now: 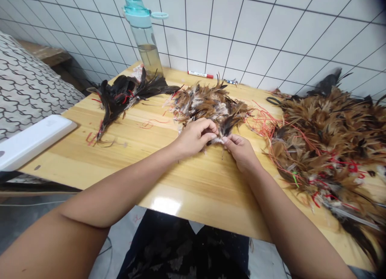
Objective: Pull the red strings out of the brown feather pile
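Observation:
In the head view, both hands meet at the near edge of a pile of brown and whitish feathers [208,102] in the middle of the table. My left hand [194,138] is closed, its thumb and fingertips pinching the fluffy base of some feathers. Close by on the right, my right hand [241,150] pinches the same tuft between thumb and forefinger. A dark feather [227,124] sticks up between the two hands. Exactly how many feathers each hand holds is hidden by the fingers.
Black feathers [116,96] tied with red string lie at left. A large heap of brown feathers [328,122] with tangled red string [263,120] covers the right. Behind stand a water bottle [147,41] and a red-and-white marker [200,74]. A white device [36,140] sits at the left edge.

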The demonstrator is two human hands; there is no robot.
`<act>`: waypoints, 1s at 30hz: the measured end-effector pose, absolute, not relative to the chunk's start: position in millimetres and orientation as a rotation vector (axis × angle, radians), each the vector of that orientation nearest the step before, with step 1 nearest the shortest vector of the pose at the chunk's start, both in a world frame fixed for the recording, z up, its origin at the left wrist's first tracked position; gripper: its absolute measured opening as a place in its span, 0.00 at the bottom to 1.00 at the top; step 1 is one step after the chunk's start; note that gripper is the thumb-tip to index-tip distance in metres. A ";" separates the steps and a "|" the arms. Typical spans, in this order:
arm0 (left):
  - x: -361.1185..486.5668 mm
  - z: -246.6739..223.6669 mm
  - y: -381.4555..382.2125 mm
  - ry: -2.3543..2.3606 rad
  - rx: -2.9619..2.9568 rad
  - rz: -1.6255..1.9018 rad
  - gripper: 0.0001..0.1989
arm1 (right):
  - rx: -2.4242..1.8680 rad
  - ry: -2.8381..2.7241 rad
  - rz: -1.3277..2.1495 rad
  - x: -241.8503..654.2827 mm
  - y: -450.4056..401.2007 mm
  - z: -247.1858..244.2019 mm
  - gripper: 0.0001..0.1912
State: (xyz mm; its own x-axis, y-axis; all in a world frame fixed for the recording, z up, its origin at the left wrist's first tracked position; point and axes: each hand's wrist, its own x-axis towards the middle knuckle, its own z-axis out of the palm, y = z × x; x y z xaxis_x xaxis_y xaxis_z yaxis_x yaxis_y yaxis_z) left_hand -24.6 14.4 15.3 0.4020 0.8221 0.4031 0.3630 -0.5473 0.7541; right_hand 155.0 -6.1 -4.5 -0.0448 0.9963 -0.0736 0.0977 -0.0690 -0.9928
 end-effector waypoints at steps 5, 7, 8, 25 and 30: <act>-28.3 17.0 17.1 0.967 1.965 0.985 0.04 | -1.278 -1.209 1.253 157.8 -4.0 -4.6 0.20; -29.9 18.4 17.0 0.952 2.097 0.999 0.05 | -1.267 -1.193 1.252 158.3 -3.4 -4.9 0.20; -30.4 19.0 16.7 0.942 2.169 1.012 0.05 | -1.265 -1.198 1.253 158.2 -3.4 -5.1 0.20; -30.4 5.1 19.5 0.905 2.824 1.047 0.08 | -1.362 -1.452 1.243 154.4 -3.5 -11.3 0.19; -29.5 7.9 17.3 0.819 2.681 1.024 0.08 | -1.346 -1.451 1.240 155.0 -4.4 -9.2 0.20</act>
